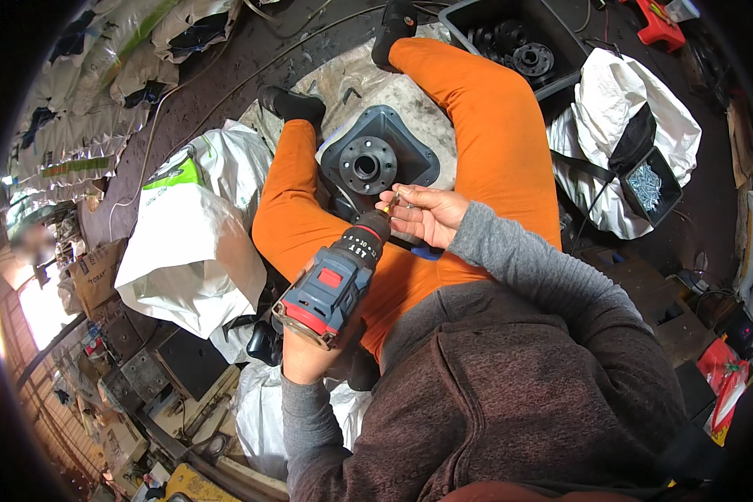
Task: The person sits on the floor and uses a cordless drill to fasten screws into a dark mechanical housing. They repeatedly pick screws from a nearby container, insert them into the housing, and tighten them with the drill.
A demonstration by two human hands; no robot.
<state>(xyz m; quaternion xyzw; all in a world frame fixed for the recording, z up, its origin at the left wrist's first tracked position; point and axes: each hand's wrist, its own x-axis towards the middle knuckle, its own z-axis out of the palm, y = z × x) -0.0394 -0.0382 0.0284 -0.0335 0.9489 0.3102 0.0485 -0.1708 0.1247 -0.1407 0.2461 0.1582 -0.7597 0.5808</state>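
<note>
Drill (330, 286), likely heavy and rigid, best held by its hidden handle, is clamped in the left grip (308, 358) nearside of the flanged base (366, 161), its bit end (388, 208) pinched by the right grip (431, 217).

Camera on the head of the seated person (519, 351), left of a side-by-side pair; wide fisheye, upright, dark round rim closing the corners. Faces steeply down. From where I stand, it takes the wearer's own outlook: brown, zipped fabric jacket (510, 402) fills the lower middle, near the lens; grey-sleeved forearms (527, 255) come in from below; grey-and-red power drill (333, 283) left of centre, also near; grey, square-flanged part with round hub (382, 157) beyond, between legs in orange cloth trousers (494, 117). Farther off: black rectangular bin (563, 84), upper edge.
</note>
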